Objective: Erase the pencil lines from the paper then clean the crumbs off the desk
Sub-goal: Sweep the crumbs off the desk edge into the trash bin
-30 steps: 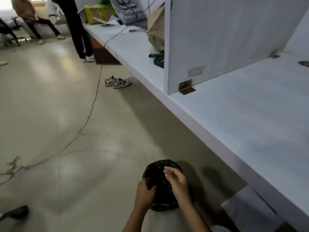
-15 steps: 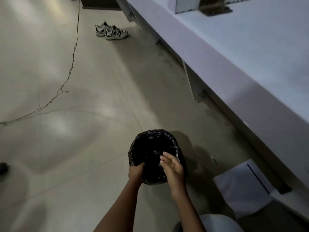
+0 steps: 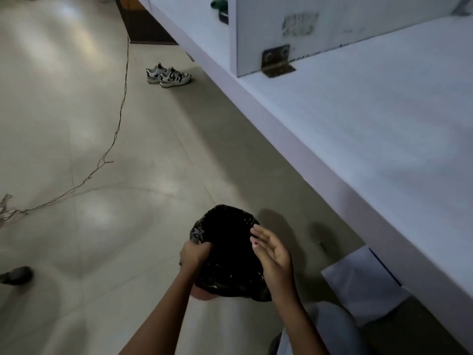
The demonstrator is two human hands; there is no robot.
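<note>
Gleaming floor (image 3: 64, 111) beside white desk (image 3: 371, 124)

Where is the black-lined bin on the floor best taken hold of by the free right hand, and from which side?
Probably its right rim, from above. The black-lined bin stands mouth up, its plastic-wrapped rim gives an edge to pinch, and the left hand grips the left rim; the right hand hovers open opposite.

right hand (image 3: 271, 254) | fingers uncurled | shifted to bin bag (image 3: 225, 226) right edge
</note>
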